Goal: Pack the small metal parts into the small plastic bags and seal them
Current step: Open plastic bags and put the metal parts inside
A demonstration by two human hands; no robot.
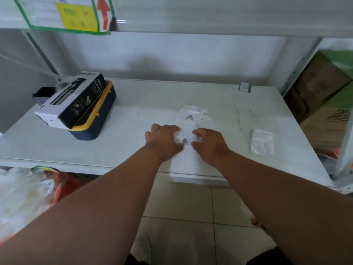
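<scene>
Head view: a white shelf [133, 111] runs across the frame. At its left stands a navy tray with a yellow rim [99, 119], and a spray-bottle box [74, 104] lies tilted on top of it, its long side running from near left to far right. At the right, well apart from the hands, lies a stack of empty bags [262, 141], flat and roughly square to the shelf edge. Brown cartons [321, 88] sit beyond the shelf's right post. A crumpled plastic sack [24, 196] lies below the shelf at the left.

Nothing lies between the hands and the work. The left hand [163, 140] and right hand [209, 143] rest on the shelf near its front edge, fingers curled, each pinching a side of a clear bag [186, 135] stretched between them. Small metal parts [185, 141] sit inside it near the left thumb; which way they point is too small to tell. Just behind, filled bags [193, 115] lie flat in a loose pile, another part [189, 117] showing through one.
</scene>
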